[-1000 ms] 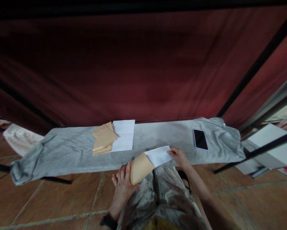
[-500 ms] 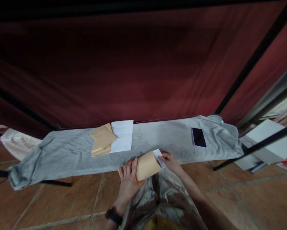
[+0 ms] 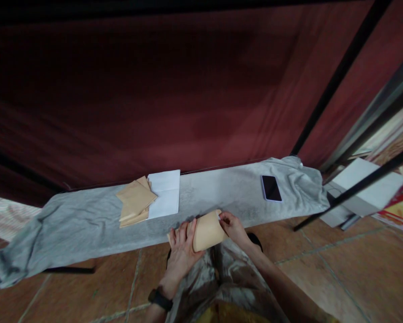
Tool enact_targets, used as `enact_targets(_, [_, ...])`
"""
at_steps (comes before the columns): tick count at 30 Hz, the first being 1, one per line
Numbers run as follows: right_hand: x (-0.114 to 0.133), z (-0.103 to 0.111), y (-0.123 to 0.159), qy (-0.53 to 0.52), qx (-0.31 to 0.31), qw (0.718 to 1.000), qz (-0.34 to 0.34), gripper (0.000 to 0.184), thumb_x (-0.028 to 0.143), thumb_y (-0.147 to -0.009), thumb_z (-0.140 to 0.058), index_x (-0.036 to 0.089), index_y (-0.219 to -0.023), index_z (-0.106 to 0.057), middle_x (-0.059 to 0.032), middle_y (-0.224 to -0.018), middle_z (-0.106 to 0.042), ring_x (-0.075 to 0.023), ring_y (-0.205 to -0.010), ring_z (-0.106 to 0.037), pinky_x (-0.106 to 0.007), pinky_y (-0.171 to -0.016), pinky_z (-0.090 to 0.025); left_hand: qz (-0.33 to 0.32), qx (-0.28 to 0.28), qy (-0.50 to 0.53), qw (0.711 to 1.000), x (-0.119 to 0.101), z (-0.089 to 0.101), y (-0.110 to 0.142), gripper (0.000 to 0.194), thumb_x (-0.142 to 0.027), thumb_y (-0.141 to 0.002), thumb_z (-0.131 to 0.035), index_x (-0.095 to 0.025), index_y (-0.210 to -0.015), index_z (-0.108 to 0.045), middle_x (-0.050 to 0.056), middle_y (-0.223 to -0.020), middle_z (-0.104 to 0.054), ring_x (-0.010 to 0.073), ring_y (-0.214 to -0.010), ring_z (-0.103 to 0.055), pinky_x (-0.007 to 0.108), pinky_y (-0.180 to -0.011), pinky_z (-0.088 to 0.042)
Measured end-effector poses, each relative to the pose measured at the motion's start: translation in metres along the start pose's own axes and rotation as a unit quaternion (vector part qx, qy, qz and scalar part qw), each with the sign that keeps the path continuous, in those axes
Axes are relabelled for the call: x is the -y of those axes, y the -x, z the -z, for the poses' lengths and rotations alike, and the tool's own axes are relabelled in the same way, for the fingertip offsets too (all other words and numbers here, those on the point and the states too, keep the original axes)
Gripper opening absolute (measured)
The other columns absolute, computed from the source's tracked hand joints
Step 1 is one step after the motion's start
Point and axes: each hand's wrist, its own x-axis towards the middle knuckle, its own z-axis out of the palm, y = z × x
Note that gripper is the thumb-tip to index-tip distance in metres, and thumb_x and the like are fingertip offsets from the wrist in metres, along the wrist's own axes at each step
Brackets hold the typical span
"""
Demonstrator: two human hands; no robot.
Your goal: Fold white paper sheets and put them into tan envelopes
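Clasping a tan, oblong paper envelope (image 3: 208, 232), long axis left-to-right, in the left hand (image 3: 183, 256); pinching thin white paper (image 3: 218, 217) at its right-end mouth with the right hand (image 3: 235, 229).

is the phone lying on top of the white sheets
No, the black-screened phone lies directly on the grey cloth, well apart from the white paper sheets.
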Motion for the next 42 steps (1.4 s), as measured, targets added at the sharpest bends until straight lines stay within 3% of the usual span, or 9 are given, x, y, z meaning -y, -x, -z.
enact_targets(9, [-0.002,-0.008,0.0,-0.126,-0.072,0.989,-0.03,0.038,0.029,-0.067,-0.057,0.024,-0.104,-0.057,0.0009,-0.083,-0.068,-0.0178,-0.074,-0.062,-0.028,-0.067,-0.051,-0.012,0.014,-0.002,1.0,0.004,0.002,-0.009,0.096,-0.031,-0.078,-0.071,-0.024,-0.16,-0.022,0.016,-0.15,-0.045,0.0359,-0.145,-0.035,0.063,-0.122,-0.01])
enact_targets(14, [-0.006,-0.005,-0.008,-0.146,-0.037,0.986,-0.068,0.022,0.035,-0.066,-0.062,0.022,-0.083,-0.066,-0.0021,-0.081,-0.072,-0.0206,-0.077,-0.065,-0.032,-0.072,-0.054,-0.027,0.011,0.01,1.0,0.006,0.007,-0.02,0.093,-0.031,-0.079,-0.073,-0.025,-0.159,-0.026,0.017,-0.162,-0.032,0.0383,-0.153,-0.022,0.065,-0.122,-0.009])
enact_targets(18, [-0.007,0.0,-0.011,-0.161,-0.066,0.981,-0.079,0.025,0.043,-0.069,-0.065,0.022,-0.082,-0.066,-0.0035,-0.08,-0.073,-0.0213,-0.075,-0.066,-0.033,-0.07,-0.054,0.092,-0.088,0.128,0.984,0.001,0.0,-0.02,0.082,-0.045,-0.09,-0.064,-0.025,-0.159,-0.024,0.017,-0.167,-0.021,0.0363,-0.154,-0.018,0.063,-0.121,-0.019])
enact_targets(21, [-0.007,-0.003,-0.01,-0.175,-0.085,0.977,-0.088,0.032,0.05,-0.073,-0.061,0.022,-0.089,-0.065,-0.0056,-0.084,-0.073,-0.022,-0.075,-0.067,-0.033,-0.069,-0.055,0.281,-0.162,0.323,0.889,-0.009,-0.017,-0.015,0.075,-0.051,-0.094,-0.057,-0.025,-0.157,-0.027,0.018,-0.162,-0.031,0.0312,-0.148,-0.036,0.051,-0.114,-0.041])
enact_targets(24, [-0.007,-0.014,-0.008,-0.182,-0.098,0.974,-0.097,0.036,0.053,-0.078,-0.056,0.023,-0.096,-0.063,-0.0066,-0.089,-0.073,-0.0234,-0.078,-0.067,-0.034,-0.068,-0.055,0.397,-0.089,0.582,0.705,-0.027,-0.031,-0.016,0.061,-0.055,-0.092,-0.057,-0.027,-0.144,-0.042,0.014,-0.131,-0.064,0.0264,-0.119,-0.066,0.044,-0.096,-0.057])
enact_targets(26, [-0.005,-0.025,-0.005,-0.187,-0.113,0.97,-0.105,0.032,0.051,-0.08,-0.055,0.026,-0.099,-0.061,-0.0066,-0.092,-0.073,-0.0241,-0.081,-0.067,-0.035,-0.07,-0.055,0.401,-0.025,0.705,0.585,-0.043,-0.035,-0.022,0.061,-0.052,-0.083,-0.071,-0.024,-0.134,-0.05,0.013,-0.118,-0.071,0.0259,-0.107,-0.072,0.044,-0.09,-0.059])
enact_targets(29, [-0.002,-0.039,-0.001,-0.202,-0.137,0.962,-0.119,0.025,0.045,-0.081,-0.056,0.028,-0.099,-0.059,-0.0074,-0.098,-0.073,-0.0245,-0.086,-0.066,-0.036,-0.074,-0.056,0.376,-0.008,0.755,0.537,-0.065,-0.034,-0.035,0.069,-0.033,-0.07,-0.084,-0.027,-0.132,-0.053,0.009,-0.118,-0.071,0.0238,-0.103,-0.072,0.038,-0.086,-0.06])
enact_targets(35, [-0.005,-0.038,-0.003,-0.248,-0.13,0.954,-0.105,0.036,0.047,-0.078,-0.059,0.025,-0.106,-0.057,-0.0091,-0.11,-0.07,-0.0249,-0.097,-0.068,-0.036,-0.078,-0.058,0.367,-0.015,0.721,0.588,-0.06,-0.041,-0.061,0.082,-0.019,-0.068,-0.076,-0.022,-0.144,-0.046,0.001,-0.093,-0.072,0.0138,-0.075,-0.066,0.023,-0.065,-0.052])
enact_targets(42, [-0.033,-0.023,-0.021,-0.149,-0.111,0.978,-0.096,0.037,0.054,-0.076,-0.063,0.025,-0.099,-0.057,-0.0014,-0.077,-0.064,-0.0196,-0.067,-0.062,-0.034,-0.061,-0.057,0.313,-0.026,0.503,0.805,-0.014,-0.058,-0.093,0.065,-0.018,-0.073,-0.064,-0.013,-0.138,-0.058,0.004,-0.09,-0.067,0.0182,-0.078,-0.065,0.035,-0.076,-0.056])
